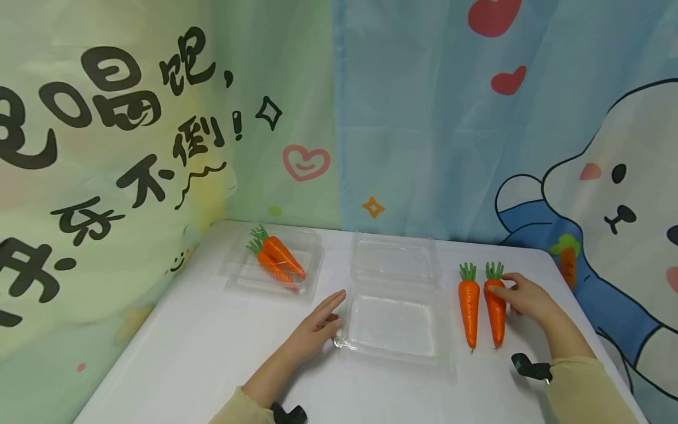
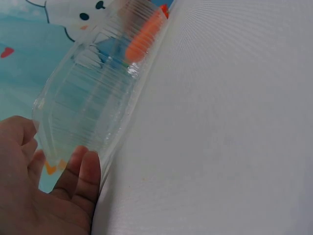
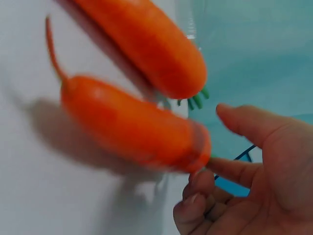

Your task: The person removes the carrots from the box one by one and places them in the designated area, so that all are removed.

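Observation:
In the head view an open clear plastic clamshell box [image 1: 394, 324] lies on the white table, lid folded back. My left hand [image 1: 318, 324] is at its left edge, fingers loosely extended; the left wrist view shows the fingertips [image 2: 89, 166] at the box's near corner. Two orange carrots with green tops lie to the right: the left carrot [image 1: 469, 312] and the right carrot [image 1: 496, 318]. My right hand [image 1: 527, 297] is at the right carrot's leafy end. In the right wrist view its thumb stands apart from that carrot [image 3: 132, 127], while other fingers are close beside the top.
Another clear plastic box [image 1: 312, 253] at the back left holds two carrots [image 1: 281, 256]. The white table [image 1: 212, 353] ends at printed curtains [image 1: 413, 129] behind and at the sides. A dark camera mount [image 1: 529, 368] sticks out from the right sleeve.

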Tool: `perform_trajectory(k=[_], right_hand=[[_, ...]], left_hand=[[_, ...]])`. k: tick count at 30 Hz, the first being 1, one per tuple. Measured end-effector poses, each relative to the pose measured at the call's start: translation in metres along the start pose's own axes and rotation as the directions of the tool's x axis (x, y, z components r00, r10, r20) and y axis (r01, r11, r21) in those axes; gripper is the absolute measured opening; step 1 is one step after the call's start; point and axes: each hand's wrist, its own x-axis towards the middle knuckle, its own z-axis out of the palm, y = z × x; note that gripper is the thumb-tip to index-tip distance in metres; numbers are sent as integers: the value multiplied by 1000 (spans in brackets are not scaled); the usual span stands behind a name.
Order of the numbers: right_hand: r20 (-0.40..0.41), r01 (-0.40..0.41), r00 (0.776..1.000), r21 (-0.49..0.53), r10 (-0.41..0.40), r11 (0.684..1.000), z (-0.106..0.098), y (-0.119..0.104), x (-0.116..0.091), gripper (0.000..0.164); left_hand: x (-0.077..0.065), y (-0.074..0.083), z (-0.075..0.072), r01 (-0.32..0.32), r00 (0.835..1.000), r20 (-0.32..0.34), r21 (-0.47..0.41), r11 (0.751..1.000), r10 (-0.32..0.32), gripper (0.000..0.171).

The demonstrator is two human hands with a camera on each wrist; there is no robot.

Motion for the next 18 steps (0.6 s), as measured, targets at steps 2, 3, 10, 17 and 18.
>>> perform_trajectory(k=[2, 3, 10, 17, 18], right_hand=[[-6, 3, 1000, -28, -3, 1000, -2, -4, 1, 94], [-11, 1, 1000, -44, -2, 999, -3, -6, 1, 92], [-29, 13, 999, -157, -18, 988, -6, -37, 2, 82], [12, 165, 986, -113, -164, 980, -3, -102, -1, 80], [26, 194, 981, -83, -193, 977, -2, -113, 0, 80]], left_hand=[[0, -1, -1, 3, 1000, 1, -1, 1000, -3, 58], [0, -1, -1, 4, 1000, 3, 0, 1000, -4, 58], [0, 4, -10, -6, 1000, 12, 176, 984, 4, 56], [2, 41, -48, 18, 993, -120, 333, 943, 24, 39], [3, 48, -57, 32, 988, -154, 332, 943, 21, 36]])
